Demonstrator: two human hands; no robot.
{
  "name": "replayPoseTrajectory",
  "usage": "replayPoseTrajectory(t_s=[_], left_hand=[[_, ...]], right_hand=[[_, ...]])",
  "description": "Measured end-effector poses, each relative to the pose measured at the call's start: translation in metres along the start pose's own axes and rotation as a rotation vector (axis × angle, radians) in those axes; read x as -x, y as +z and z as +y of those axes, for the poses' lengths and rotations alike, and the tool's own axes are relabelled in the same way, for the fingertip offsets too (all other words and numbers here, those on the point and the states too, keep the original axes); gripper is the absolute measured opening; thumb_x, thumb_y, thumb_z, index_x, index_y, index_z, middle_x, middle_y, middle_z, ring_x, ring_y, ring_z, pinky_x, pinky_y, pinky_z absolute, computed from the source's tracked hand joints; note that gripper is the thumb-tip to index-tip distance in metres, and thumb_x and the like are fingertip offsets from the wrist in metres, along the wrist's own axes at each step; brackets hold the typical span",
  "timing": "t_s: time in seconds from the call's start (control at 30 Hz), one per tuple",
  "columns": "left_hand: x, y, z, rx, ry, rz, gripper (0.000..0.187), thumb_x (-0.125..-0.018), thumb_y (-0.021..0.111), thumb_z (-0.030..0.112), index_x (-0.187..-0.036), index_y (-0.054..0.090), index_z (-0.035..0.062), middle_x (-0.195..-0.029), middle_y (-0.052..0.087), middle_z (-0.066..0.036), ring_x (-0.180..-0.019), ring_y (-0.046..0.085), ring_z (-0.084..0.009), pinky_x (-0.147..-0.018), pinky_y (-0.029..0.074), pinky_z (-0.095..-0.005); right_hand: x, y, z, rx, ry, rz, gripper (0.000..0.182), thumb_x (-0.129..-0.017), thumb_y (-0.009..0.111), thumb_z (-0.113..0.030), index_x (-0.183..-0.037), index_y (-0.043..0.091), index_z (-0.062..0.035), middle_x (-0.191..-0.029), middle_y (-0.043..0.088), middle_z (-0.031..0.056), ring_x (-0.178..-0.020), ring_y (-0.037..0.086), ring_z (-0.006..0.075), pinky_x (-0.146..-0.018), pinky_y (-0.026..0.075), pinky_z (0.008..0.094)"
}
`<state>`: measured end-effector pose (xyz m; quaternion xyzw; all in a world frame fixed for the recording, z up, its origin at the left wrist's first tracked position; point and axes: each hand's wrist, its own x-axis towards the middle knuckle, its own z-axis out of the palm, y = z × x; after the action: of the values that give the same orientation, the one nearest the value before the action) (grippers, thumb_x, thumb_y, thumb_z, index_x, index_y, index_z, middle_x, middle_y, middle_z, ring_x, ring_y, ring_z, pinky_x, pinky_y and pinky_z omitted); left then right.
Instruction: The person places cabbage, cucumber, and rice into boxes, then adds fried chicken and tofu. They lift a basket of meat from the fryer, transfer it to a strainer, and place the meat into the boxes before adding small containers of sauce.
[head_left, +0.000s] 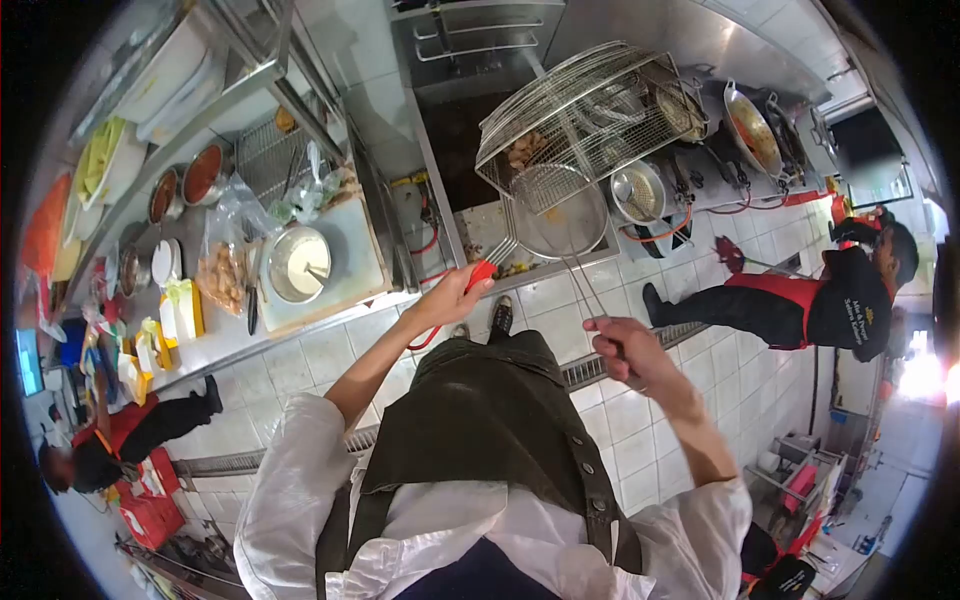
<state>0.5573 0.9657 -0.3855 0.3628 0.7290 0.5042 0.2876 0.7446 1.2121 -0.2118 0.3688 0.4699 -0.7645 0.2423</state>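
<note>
My left hand [452, 303] is closed round the red handle of a wire fry basket [615, 135]. The basket is tilted over the fryer [455, 165], with browned fried pieces [525, 148] inside its near left corner. Closed fingers of my right hand [637, 355] grip the thin metal handle of a round mesh skimmer [557, 228]. The skimmer's bowl overlaps the basket's lower edge in this view, above the fryer's front ledge, where crumbs lie.
Left, a counter holds a steel bowl of pale batter [298, 265] and a bag of brown pieces [225, 270]. Right are a pot with a strainer [638, 192] and a wok [752, 130]. One person [840, 290] stands right, another [110, 440] far left.
</note>
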Motion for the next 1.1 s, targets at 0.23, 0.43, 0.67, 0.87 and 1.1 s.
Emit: replayPoseTrajectory(t_s=[0.23, 0.43, 0.67, 0.87, 1.1], left_hand=[[-0.019, 0.009, 0.015, -0.28, -0.057, 0.047, 0.03, -0.099, 0.053, 0.029, -0.111, 0.058, 0.0017, -0.078, 0.064, -0.023, -0.069, 0.06, -0.0399, -0.064, 0.048, -0.0473], [-0.03, 0.01, 0.007, -0.305, -0.031, 0.161, 0.027, -0.097, 0.055, 0.027, -0.108, 0.056, 0.0022, -0.067, 0.061, -0.025, -0.063, 0.061, -0.0443, -0.055, 0.045, -0.0505], [-0.033, -0.021, -0.014, -0.506, 0.078, 0.149, 0.02, -0.098, 0.055, 0.024, -0.105, 0.054, 0.0058, -0.065, 0.062, -0.021, -0.059, 0.063, -0.0404, -0.05, 0.047, -0.0499], [-0.032, -0.038, -0.005, -0.725, 0.159, 0.185, 0.018, -0.095, 0.059, 0.022, -0.103, 0.053, 0.006, -0.064, 0.062, -0.021, -0.055, 0.061, -0.0416, -0.048, 0.046, -0.0503], [-0.03, -0.044, -0.015, -0.783, 0.076, 0.093, 0.021, -0.093, 0.058, 0.02, -0.107, 0.052, 0.0055, -0.067, 0.062, -0.02, -0.058, 0.061, -0.041, -0.052, 0.049, -0.0497]], right_hand=[[0.025, -0.002, -0.085, -0.048, 0.069, -0.073, 0.019, -0.1, 0.046, -0.017, -0.11, 0.051, -0.0008, -0.063, 0.041, -0.0044, -0.038, 0.035, 0.0026, -0.032, 0.028, 0.018], [0.027, -0.014, -0.114, 0.113, 0.11, -0.151, 0.02, -0.101, 0.044, -0.018, -0.11, 0.05, -0.0004, -0.063, 0.042, -0.0028, -0.04, 0.038, 0.0056, -0.035, 0.029, 0.0222], [0.012, -0.021, -0.137, 0.211, 0.101, -0.182, 0.021, -0.102, 0.043, -0.018, -0.11, 0.049, 0.0001, -0.063, 0.042, -0.0029, -0.039, 0.037, 0.0052, -0.034, 0.028, 0.0214], [0.012, -0.019, -0.141, 0.165, 0.095, -0.199, 0.02, -0.101, 0.044, -0.017, -0.111, 0.049, 0.0001, -0.063, 0.042, -0.0029, -0.039, 0.036, 0.0044, -0.033, 0.027, 0.021], [0.013, -0.029, -0.13, 0.142, 0.08, -0.215, 0.021, -0.102, 0.044, -0.017, -0.112, 0.049, 0.0006, -0.062, 0.041, -0.0032, -0.038, 0.036, 0.0041, -0.032, 0.029, 0.0204]])
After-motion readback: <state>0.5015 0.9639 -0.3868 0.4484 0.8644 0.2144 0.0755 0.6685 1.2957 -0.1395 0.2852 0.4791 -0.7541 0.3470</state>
